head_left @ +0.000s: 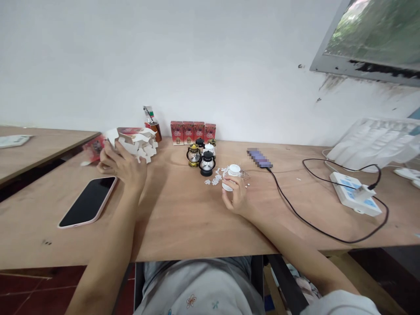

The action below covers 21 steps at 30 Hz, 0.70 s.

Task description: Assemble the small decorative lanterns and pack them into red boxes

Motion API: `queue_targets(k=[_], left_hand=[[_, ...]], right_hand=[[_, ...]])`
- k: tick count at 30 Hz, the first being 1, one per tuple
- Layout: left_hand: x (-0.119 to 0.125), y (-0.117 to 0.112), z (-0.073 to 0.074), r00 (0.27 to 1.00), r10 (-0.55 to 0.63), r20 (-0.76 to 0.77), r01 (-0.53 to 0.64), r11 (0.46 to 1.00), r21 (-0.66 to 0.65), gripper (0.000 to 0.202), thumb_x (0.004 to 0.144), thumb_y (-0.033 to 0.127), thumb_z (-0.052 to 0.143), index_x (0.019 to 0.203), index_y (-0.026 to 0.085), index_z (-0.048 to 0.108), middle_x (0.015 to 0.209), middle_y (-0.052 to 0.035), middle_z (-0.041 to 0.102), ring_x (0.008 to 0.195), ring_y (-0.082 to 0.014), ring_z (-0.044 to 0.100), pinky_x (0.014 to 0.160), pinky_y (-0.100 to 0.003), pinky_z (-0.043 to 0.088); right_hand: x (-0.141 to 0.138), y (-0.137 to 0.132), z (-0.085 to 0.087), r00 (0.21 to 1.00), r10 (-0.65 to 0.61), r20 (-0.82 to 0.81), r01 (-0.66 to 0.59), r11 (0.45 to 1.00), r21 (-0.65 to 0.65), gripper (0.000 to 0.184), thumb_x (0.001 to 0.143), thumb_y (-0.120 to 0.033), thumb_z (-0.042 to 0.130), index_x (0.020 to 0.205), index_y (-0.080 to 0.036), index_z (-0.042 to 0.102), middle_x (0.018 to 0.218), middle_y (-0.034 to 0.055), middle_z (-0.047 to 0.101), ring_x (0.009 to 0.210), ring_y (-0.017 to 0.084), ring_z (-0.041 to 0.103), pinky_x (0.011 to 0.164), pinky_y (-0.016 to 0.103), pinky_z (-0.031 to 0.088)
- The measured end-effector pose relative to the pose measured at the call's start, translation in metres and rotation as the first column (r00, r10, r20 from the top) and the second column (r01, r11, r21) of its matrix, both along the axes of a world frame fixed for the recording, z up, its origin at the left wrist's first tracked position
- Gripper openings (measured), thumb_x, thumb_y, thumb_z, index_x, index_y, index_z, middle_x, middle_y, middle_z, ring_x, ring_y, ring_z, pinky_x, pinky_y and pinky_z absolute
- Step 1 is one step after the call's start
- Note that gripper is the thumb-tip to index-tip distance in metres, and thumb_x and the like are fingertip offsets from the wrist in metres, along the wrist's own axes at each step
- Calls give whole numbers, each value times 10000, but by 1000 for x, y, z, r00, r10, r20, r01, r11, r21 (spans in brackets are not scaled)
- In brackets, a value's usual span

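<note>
My left hand point(122, 165) is at the left, its fingers curled round a small red cardboard box point(94, 148) that is smeared by motion. Beside it lies a pile of opened boxes point(141, 144) with white flaps. My right hand point(236, 197) rests on the table with thumb and fingers closed on a white round plastic piece point(227, 186). Just beyond stands another white round part point(234, 169). Small white plastic pieces point(216, 178) and thin wires point(244, 175) are scattered close by. Several miniature lanterns stand behind them, among them a black one point(207, 163) and a gold one point(194, 155).
Several red boxes point(193, 133) line the wall near a bottle of dark liquid point(154, 127). A phone point(88, 202) lies at the left. Another phone point(259, 157) has a black cable point(295, 214) running to a power strip point(354, 192); white trays point(370, 140) lean at the right.
</note>
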State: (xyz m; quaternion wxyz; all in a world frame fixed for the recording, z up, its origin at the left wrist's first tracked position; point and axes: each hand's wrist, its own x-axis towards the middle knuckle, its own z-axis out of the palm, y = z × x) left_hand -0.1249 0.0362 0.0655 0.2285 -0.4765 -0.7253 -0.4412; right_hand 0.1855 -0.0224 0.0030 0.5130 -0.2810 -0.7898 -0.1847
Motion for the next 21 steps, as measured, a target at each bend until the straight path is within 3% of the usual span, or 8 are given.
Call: queue_targets(k=[5, 8, 10, 13, 17, 19, 21], left_hand=[[30, -7, 0, 960, -256, -114, 268, 958, 101, 619, 818, 486, 535, 1324, 160, 393, 1376, -189, 417, 1322, -376, 289, 1042, -594, 105], [54, -9, -14, 859, -462, -218, 492, 863, 110, 515, 800, 465, 571, 1210, 163, 490, 1267, -200, 504, 1287, -385, 369, 1039, -592, 138], [66, -9, -25, 764, -538, -356, 608, 785, 119, 481, 791, 437, 600, 1178, 167, 507, 1221, -194, 534, 1245, -365, 436, 1027, -563, 211], [81, -13, -36, 600, -582, -550, 747, 654, 123, 440, 808, 328, 615, 1207, 187, 493, 1191, -175, 558, 1177, -301, 514, 1003, -494, 313], [96, -22, -41, 414, -604, -681, 861, 503, 77, 431, 835, 132, 545, 1259, 178, 482, 1155, -164, 580, 1140, -232, 544, 991, -418, 381], [102, -26, -40, 381, -585, -716, 869, 492, 61, 450, 827, 86, 523, 1269, 161, 485, 1124, -162, 593, 1124, -221, 550, 968, -390, 404], [104, -29, -39, 400, -561, -725, 851, 521, 67, 476, 813, 92, 541, 1282, 148, 481, 1114, -169, 593, 1113, -229, 552, 933, -374, 424]], right_hand=[[1, -2, 0, 1000, 2, 17, -1, 999, -41, 509, 796, -105, 513, 1276, -222, 391, 1123, 122, 540, 1047, 242, 553, 852, 445, 483], [0, -2, 1, 998, 20, 53, -16, 998, -67, 514, 808, -113, 501, 1292, -242, 388, 1144, 116, 529, 1070, 234, 549, 867, 433, 481], [-1, -3, 3, 994, 38, 103, -30, 997, -76, 537, 819, -108, 483, 1323, -251, 366, 1147, 111, 530, 1065, 220, 551, 865, 408, 483], [-5, -4, 6, 980, 51, 195, -36, 996, -81, 581, 835, -107, 461, 1377, -242, 305, 1118, 105, 548, 1015, 204, 563, 838, 377, 490], [-9, -6, 7, 970, -25, 242, 42, 997, -65, 594, 837, -121, 472, 1398, -182, 288, 1073, 123, 563, 958, 225, 568, 804, 384, 501], [-10, -6, 8, 970, -63, 233, 81, 994, -71, 581, 837, -129, 469, 1393, -165, 303, 1064, 131, 572, 953, 234, 578, 802, 393, 505], [-9, -7, 8, 979, -74, 190, 90, 993, -77, 558, 842, -139, 461, 1382, -163, 322, 1074, 138, 583, 977, 242, 589, 818, 405, 507]])
